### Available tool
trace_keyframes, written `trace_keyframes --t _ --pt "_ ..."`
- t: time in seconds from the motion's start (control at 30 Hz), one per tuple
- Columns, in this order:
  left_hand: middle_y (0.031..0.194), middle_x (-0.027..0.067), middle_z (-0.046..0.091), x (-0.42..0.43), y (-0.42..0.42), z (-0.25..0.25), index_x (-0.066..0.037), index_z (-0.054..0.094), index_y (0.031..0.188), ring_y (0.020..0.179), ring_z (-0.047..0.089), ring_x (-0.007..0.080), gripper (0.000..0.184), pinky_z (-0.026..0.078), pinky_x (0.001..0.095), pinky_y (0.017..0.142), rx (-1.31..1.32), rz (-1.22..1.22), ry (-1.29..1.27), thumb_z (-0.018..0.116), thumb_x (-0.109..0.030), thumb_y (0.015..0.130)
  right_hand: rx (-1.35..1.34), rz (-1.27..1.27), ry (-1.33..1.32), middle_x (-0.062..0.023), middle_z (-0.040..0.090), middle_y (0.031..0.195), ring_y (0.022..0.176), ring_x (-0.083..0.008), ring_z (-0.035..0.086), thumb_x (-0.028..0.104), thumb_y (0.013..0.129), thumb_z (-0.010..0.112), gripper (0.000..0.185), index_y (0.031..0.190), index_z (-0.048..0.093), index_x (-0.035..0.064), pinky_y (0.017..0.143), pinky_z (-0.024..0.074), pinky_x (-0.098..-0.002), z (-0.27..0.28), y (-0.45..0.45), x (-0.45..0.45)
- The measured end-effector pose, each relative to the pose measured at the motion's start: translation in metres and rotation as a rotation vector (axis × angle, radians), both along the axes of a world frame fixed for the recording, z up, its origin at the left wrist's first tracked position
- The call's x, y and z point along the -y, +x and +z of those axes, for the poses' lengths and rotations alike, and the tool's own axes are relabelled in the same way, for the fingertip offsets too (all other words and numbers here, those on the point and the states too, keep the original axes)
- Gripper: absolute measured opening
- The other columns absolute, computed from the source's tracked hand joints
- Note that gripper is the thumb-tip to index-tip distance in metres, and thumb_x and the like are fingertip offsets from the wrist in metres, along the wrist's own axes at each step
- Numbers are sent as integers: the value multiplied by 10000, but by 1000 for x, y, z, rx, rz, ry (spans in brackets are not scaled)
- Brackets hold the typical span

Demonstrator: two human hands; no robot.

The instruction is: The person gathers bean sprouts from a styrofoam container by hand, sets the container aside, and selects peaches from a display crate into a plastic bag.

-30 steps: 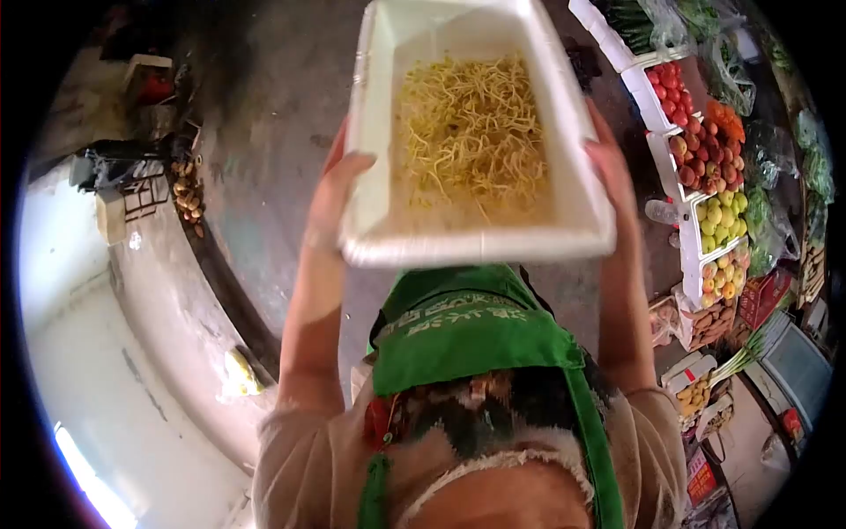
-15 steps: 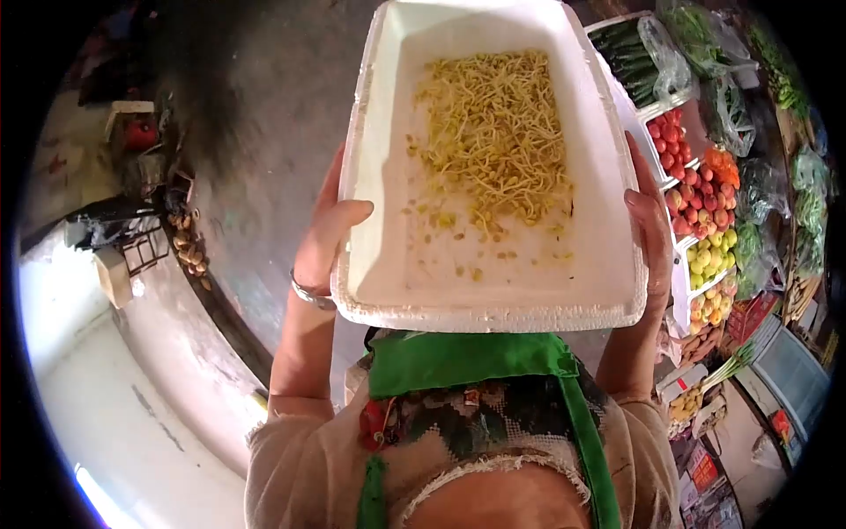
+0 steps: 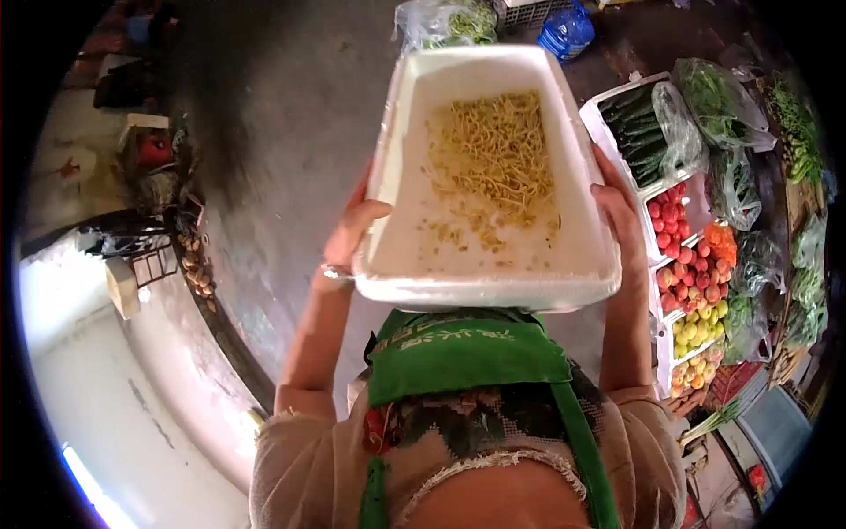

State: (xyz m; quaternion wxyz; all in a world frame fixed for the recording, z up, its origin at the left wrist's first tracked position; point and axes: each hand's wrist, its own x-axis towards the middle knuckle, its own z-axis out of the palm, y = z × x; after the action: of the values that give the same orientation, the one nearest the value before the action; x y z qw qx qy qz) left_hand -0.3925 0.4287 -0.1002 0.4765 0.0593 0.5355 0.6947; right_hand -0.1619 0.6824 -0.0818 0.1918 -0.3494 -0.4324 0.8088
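Held out before my green apron is a white foam box (image 3: 489, 289). A heap of bean sprouts (image 3: 507, 145) lies toward its far end, with loose sprouts and bean bits scattered over the near part of its floor. My left hand (image 3: 354, 225) grips the left wall, thumb over the rim. On the opposite side my right hand (image 3: 621, 212) clasps the right wall, its thumb also at the rim. The fingers of both hands are partly hidden behind the box.
To the right stand boxes of cucumbers (image 3: 634, 132), tomatoes (image 3: 668, 220), red fruit (image 3: 696, 278) and green-yellow fruit (image 3: 699, 328). Bagged greens (image 3: 463, 25) and a blue water bottle (image 3: 567, 33) sit beyond the box. A pale wall (image 3: 115, 397) rises at left.
The box has moved lower and appears smaller, both hands still holding it. Bagged greens and the blue bottle have come into view beyond its far end.
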Motion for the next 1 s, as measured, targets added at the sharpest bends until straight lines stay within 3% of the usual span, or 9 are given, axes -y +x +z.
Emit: trace_keyframes --t 0.13,0.2,0.33,0.37,0.5,0.6,0.7,0.83,1.0 --pt "1430 156 469 -61 -28 4 -30 290 1505 1267 494 234 790 428 365 1047 45 -9 -58 538 -24 756 -9 32 140 -138 446 1459 1268 -200 481 140 861 595 661 1470 382 -2 1060 355 -288 -26 -30 -71" --pt "1523 137 354 -75 -36 -64 -62 249 1527 1393 339 246 861 307 393 1133 -230 -80 -143 610 -106 747 92 124 300 -143 446 1461 1288 -216 474 171 858 639 676 1461 393 -8 1074 357 -315 -68 -57 -110" --pt "1551 104 313 -87 -69 -105 -71 194 1547 1407 322 239 878 294 399 1142 -174 -82 75 650 -69 796 -94 110 25 -126 492 1421 1245 -214 508 217 836 693 726 1461 396 -3 1042 401 -335 -114 -70 -135" --pt "1535 103 336 -87 -65 -97 -67 196 1545 1387 352 233 858 322 389 1124 25 -41 20 634 -19 809 -80 121 -1 -122 503 1410 1234 -214 516 229 830 707 740 1461 397 -1 1034 412 -340 -117 -69 -137" --pt "1474 97 417 -116 -82 -80 -59 193 1541 1316 440 219 839 387 360 1071 -96 -19 76 600 56 816 -163 198 7 -110 507 1397 1212 -208 527 203 805 673 738 1457 396 -2 1032 404 -324 -96 -102 -160" --pt "1393 106 501 -135 -116 -74 -46 245 1513 1254 501 224 770 436 361 1028 -63 -18 9 610 30 840 -236 272 -14 -112 490 1419 1244 -211 510 151 803 667 736 1464 383 -2 1055 384 -332 -72 -138 -174" --pt "1273 127 570 -156 -150 -67 -31 338 1435 1108 595 232 705 517 388 925 20 79 111 703 -40 832 -277 308 -3 -117 458 1457 1290 -214 478 68 797 646 729 1470 374 -4 1084 359 -344 -104 -162 -201" --pt "1169 142 614 -172 -238 -135 -11 388 1369 1020 633 243 754 570 416 813 137 132 -150 819 -149 766 -164 350 54 -107 463 1462 1280 -195 488 -28 791 606 723 1475 378 14 1081 371 -335 -110 -222 -230" --pt "1072 166 634 -184 -310 -168 -7 465 1263 891 635 258 625 561 419 719 -407 -175 -650 685 -76 683 -99 496 233 -112 483 1439 1267 -192 491 33 831 635 690 1472 380 14 1065 390 -331 -93 -307 -275"
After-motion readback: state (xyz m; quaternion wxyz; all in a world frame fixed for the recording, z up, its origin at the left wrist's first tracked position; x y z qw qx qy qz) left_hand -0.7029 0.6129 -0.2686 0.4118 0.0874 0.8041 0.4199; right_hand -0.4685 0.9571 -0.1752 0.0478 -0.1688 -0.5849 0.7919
